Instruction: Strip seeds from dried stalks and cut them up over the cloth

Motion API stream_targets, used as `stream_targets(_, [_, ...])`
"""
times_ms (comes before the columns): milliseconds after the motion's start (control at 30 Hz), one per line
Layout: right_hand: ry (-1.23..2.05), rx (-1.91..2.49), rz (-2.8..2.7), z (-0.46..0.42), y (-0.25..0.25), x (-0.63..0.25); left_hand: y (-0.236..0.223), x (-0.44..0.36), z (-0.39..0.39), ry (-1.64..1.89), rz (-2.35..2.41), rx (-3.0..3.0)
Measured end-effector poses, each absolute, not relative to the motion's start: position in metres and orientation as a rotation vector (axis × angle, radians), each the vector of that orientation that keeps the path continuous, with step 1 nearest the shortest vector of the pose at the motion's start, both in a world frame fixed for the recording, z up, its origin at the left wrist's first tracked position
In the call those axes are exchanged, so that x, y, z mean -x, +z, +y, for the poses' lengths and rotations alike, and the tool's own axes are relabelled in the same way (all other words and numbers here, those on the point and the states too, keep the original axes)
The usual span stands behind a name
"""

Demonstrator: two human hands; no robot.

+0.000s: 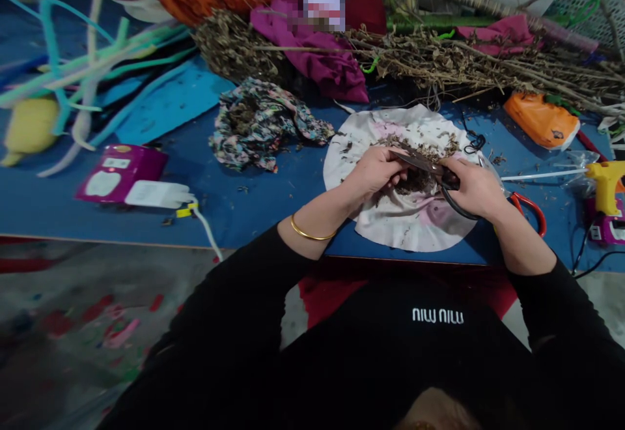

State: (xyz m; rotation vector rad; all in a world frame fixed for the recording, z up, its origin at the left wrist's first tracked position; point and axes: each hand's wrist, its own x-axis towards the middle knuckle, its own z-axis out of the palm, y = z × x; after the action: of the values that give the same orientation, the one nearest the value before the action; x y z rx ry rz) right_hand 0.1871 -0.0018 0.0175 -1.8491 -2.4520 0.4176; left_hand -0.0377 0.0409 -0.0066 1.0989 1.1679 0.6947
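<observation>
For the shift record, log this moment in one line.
right hand: holding black-handled scissors; left hand: near blades, grip unclear; dried plant bits: on white cloth

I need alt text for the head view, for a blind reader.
A person's right hand holds black-handled scissors over dried plant bits on a round pale cloth, the left hand at the blades. The cloth lies on a blue table; dried branches lie behind it, a patterned cloth bundle to its left.

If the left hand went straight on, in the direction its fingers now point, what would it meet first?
Most likely the dark scissors: their blade end seems to touch the left hand. Dried plant bits lie close by, but depth is unclear.
</observation>
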Motion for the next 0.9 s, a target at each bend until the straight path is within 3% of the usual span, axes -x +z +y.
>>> stream_targets(900, [0.445, 1.866, -2.441, -0.002, 0.018, -0.186, -0.015, 0.04, 0.043, 0.731, 1.193, -1.083])
